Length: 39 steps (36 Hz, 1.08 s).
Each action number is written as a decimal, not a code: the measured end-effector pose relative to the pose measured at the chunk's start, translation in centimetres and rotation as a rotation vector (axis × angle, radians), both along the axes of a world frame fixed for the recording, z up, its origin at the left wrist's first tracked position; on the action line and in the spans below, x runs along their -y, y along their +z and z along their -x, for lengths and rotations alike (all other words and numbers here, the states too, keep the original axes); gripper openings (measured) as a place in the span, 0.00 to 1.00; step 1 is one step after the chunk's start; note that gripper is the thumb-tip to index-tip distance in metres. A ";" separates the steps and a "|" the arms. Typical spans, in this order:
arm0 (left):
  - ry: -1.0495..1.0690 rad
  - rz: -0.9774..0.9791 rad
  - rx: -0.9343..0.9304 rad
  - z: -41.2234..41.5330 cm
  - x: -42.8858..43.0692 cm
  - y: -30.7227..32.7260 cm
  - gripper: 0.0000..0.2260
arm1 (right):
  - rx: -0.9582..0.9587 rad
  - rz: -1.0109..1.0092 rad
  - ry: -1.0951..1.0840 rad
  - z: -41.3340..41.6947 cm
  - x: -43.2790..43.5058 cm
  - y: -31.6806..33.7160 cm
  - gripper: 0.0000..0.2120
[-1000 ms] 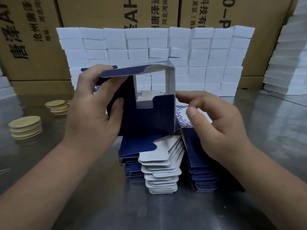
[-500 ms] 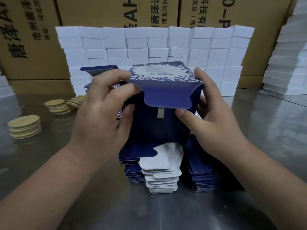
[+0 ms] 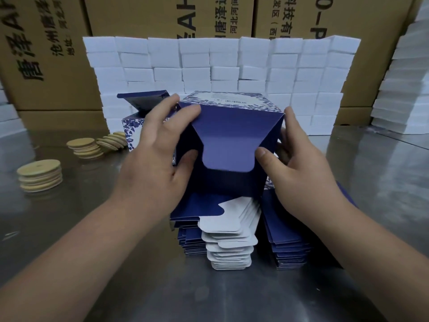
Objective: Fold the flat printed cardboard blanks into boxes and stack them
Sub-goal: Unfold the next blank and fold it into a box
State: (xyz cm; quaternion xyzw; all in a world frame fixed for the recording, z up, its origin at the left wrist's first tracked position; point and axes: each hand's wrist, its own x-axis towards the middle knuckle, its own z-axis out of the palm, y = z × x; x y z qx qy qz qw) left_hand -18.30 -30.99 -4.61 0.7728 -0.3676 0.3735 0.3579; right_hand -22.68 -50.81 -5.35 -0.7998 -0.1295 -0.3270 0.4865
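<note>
Both hands on the box!
Left hand [image 3: 157,156] and right hand [image 3: 299,173] clamp the blue box [image 3: 228,140] above the blanks [image 3: 229,233], flap hanging loose.

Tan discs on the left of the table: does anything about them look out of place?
Yes. The near stack and the middle stack stand upright, but the discs beside the printed box lie fanned out, leaning like a slid pile.

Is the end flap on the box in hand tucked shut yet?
Not yet: the flap hangs over the open end of the box, tongue outside, dark interior showing below.
</note>
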 end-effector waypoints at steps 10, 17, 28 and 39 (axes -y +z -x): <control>-0.011 0.002 0.008 -0.2 0.0 -0.5 0.11 | -0.016 0.051 -0.002 0.2 -0.1 0.4 0.21; -0.010 0.169 -0.106 -0.3 0.6 -0.3 0.17 | -0.151 0.038 0.032 -0.1 -0.2 0.0 0.27; 0.036 0.086 -0.274 -0.7 0.5 -0.3 0.34 | -0.158 0.023 -0.032 0.0 -0.6 -0.1 0.17; -0.101 0.238 -0.392 0.2 1.0 -0.2 0.25 | -0.086 0.031 -0.058 0.6 -1.2 0.1 0.11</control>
